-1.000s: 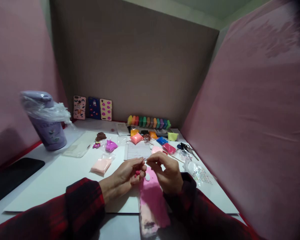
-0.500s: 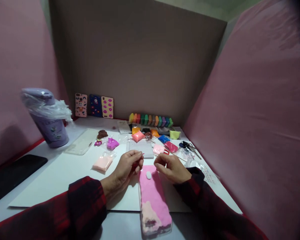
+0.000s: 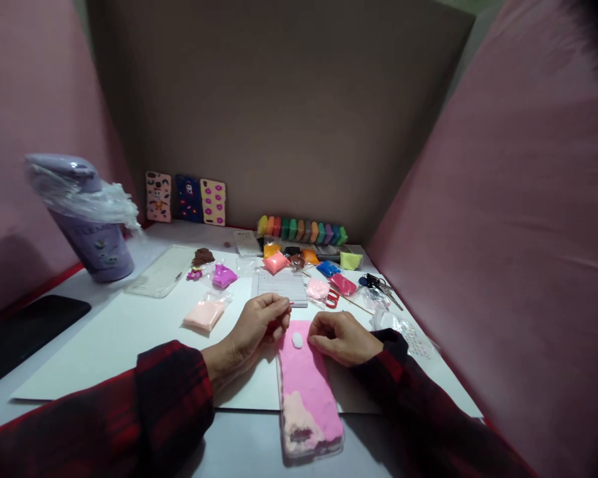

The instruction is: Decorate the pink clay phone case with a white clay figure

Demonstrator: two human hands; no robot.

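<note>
A phone case (image 3: 311, 392) covered in pink clay, with a peach patch at its near end, lies between my hands. One white oval (image 3: 297, 340) sits near its far end. My left hand (image 3: 259, 325) is closed above the case's left edge, pinching a thin red item (image 3: 291, 305) whose tip sticks out past the fingertips. At the case's upper right, my right hand (image 3: 341, 337) has its thumb and forefinger pressed together close to the white oval; anything between them is too small to make out.
Bags of coloured clay, a notebook (image 3: 282, 285), red scissors (image 3: 332, 299) and keys (image 3: 379, 285) lie beyond my hands. A purple bottle (image 3: 97, 245) and black phone (image 3: 34, 335) are at left. Three decorated cases (image 3: 188, 198) lean on the back wall.
The view has tilted slightly. My right hand has come a little nearer the white oval, and my left hand has shifted slightly right with the red item.
</note>
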